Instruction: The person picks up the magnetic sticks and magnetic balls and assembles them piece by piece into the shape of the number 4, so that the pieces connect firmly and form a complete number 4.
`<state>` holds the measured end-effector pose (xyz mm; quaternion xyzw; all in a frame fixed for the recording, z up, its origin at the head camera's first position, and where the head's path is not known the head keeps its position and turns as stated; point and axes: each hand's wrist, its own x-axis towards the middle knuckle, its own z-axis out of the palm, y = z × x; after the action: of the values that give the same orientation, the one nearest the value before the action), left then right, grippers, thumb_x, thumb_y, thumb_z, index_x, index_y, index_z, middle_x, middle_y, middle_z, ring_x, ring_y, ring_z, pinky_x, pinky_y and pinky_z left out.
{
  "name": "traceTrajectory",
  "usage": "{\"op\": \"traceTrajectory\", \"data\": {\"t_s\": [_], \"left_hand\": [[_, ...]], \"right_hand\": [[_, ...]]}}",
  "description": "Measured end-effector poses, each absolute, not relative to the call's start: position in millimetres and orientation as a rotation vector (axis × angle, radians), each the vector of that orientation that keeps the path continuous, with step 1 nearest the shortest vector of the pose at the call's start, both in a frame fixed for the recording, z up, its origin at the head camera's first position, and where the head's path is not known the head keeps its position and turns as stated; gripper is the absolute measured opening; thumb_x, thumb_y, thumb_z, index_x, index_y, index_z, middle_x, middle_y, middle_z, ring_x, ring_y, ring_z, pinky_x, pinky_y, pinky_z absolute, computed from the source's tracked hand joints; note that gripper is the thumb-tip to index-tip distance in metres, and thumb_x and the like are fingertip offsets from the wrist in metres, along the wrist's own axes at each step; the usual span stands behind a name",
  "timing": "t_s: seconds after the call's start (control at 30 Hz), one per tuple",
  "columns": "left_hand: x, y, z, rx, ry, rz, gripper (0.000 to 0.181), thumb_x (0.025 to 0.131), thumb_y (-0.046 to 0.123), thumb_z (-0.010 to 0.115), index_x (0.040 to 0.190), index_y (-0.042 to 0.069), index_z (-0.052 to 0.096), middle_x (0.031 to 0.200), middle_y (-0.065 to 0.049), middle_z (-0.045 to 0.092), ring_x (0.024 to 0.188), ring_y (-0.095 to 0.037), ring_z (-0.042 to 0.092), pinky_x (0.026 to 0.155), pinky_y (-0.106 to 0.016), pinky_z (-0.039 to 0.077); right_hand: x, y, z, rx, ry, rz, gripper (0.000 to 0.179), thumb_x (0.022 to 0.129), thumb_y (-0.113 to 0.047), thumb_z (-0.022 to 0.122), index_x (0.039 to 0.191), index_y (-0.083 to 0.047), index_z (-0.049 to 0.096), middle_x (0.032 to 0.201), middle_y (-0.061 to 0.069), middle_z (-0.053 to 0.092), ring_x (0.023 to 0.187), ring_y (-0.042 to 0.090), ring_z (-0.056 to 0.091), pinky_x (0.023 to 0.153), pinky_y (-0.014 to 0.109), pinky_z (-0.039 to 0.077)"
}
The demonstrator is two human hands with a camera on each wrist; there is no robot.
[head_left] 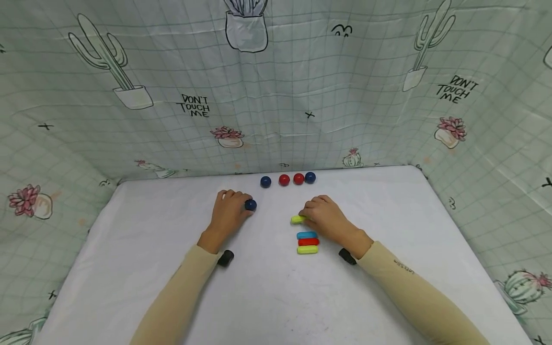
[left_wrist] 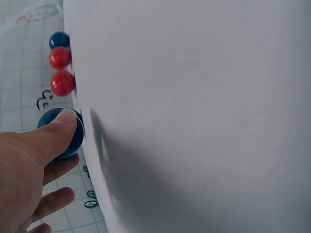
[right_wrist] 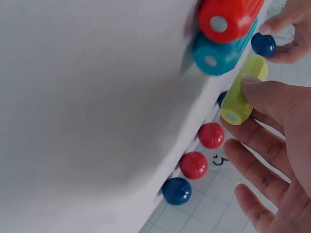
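Observation:
My left hand [head_left: 229,213] pinches a dark blue ball [head_left: 250,205] between thumb and fingers, left of the table's middle. In the left wrist view the thumb lies over the front of this ball [left_wrist: 71,144]. My right hand [head_left: 327,218] holds a yellow-green ribbed stick [head_left: 297,219] by thumb and fingertips. The right wrist view shows this stick [right_wrist: 238,97] tilted, with a pale round spot on its end. Just in front of the right hand lie a blue stick [head_left: 306,235], a red stick [head_left: 308,242] and another yellow-green stick [head_left: 307,250], side by side.
Along the far table edge stand a blue ball [head_left: 265,181], two red balls, the left one [head_left: 284,179] apart from the right one [head_left: 298,178], and another blue ball [head_left: 310,178]. A patterned cloth [head_left: 276,86] hangs behind the white table [head_left: 258,297].

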<state>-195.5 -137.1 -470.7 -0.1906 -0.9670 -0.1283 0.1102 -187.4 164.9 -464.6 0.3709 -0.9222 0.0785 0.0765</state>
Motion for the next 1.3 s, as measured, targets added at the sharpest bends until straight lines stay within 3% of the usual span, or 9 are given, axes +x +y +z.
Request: {"op": "traceTrajectory", "data": {"t_s": [0.63, 1.3], "left_hand": [[-154.6, -119.4, -475.2, -0.576, -2.876, -0.402, 0.037, 0.086, 0.027, 0.090, 0.118, 0.015, 0.078, 0.110, -0.002, 0.077, 0.112, -0.026, 0.066, 0.112, -0.051, 0.042], [-140.9, -119.9, -475.6, -0.640, -2.811, -0.501, 0.038, 0.084, 0.028, 0.091, 0.117, 0.015, 0.078, 0.108, -0.002, 0.077, 0.107, -0.026, 0.066, 0.111, -0.052, 0.042]], "right_hand": [[-186.8, 134.2, -465.4, 1.156, -2.718, 0.257, 0.019, 0.091, -0.018, 0.086, 0.109, -0.012, 0.082, 0.099, 0.001, 0.075, 0.102, 0.023, 0.066, 0.103, 0.044, 0.050], [-181.6, 108.8, -467.6, 1.243, -2.616, 0.249, 0.016, 0.089, -0.017, 0.087, 0.104, -0.012, 0.082, 0.096, 0.000, 0.076, 0.098, 0.021, 0.068, 0.102, 0.040, 0.051]]}}
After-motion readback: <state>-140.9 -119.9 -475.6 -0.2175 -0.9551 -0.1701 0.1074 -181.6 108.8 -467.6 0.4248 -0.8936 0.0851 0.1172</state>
